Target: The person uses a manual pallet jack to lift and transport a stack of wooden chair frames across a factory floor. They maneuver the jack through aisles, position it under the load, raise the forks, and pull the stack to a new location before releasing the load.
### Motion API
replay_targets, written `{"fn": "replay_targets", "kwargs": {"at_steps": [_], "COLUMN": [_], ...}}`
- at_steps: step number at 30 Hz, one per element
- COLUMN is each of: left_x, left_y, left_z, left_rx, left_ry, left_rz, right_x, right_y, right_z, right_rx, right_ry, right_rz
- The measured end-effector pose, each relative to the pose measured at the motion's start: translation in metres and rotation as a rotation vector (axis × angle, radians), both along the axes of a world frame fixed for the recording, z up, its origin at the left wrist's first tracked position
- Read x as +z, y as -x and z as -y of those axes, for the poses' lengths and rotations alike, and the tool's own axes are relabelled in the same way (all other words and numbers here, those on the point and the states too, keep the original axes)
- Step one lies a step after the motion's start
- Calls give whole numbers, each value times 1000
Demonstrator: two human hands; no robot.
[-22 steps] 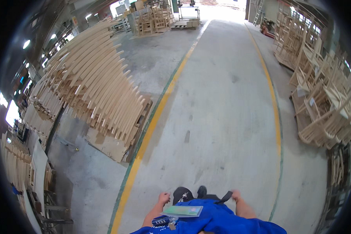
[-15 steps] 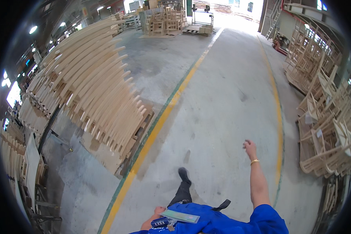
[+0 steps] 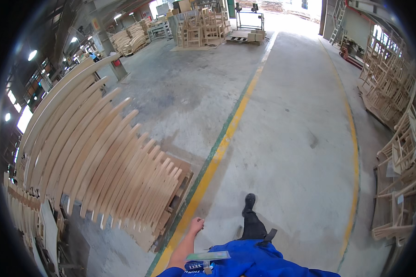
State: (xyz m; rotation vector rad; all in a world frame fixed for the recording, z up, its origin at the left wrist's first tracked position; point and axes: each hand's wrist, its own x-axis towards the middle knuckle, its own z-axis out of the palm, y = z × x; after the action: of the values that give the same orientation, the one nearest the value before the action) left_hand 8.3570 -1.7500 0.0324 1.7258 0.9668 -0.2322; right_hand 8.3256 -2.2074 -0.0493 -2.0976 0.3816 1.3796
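Note:
My left hand (image 3: 197, 225) swings forward over the floor beside the yellow line, its fingers curled closed with nothing seen in them. It is nearest to a tall stack of long curved wooden strips (image 3: 97, 157) to its left, and does not touch it. My right hand is out of view. Against my blue shirt (image 3: 259, 256) hangs a badge card (image 3: 210, 255). One leg is stretched forward, with a dark shoe (image 3: 249, 203) on the grey floor.
The stack rests on a wooden pallet (image 3: 174, 203) along the yellow-and-green floor line (image 3: 217, 159). Wooden chair frames (image 3: 397, 161) stand in piles on the right. Farther off are more chairs (image 3: 196, 32), a wheeled metal frame (image 3: 249, 21), a ladder (image 3: 338, 21) and a column (image 3: 118, 67).
I have walked forward, and the stack is closer on my left. My left arm has swung forward; my right arm has dropped out of view. The other foot is now in front.

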Motion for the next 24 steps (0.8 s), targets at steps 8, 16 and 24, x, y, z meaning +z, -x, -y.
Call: {"fn": "replay_targets", "kwargs": {"at_steps": [8, 16, 24], "left_x": [23, -16, -32], "left_y": [-185, -297, -504], "left_z": [-39, -95, -252], "left_rx": [143, 178, -332], "left_ry": [91, 54, -431], "left_rz": [-202, -388, -7], "right_x": [-22, 157, 40], "right_y": [-321, -845, -917], "right_z": [-59, -241, -333], "right_rx": [292, -200, 411], "right_ry": [-39, -350, -202], "right_rz": [170, 1149, 831]}}
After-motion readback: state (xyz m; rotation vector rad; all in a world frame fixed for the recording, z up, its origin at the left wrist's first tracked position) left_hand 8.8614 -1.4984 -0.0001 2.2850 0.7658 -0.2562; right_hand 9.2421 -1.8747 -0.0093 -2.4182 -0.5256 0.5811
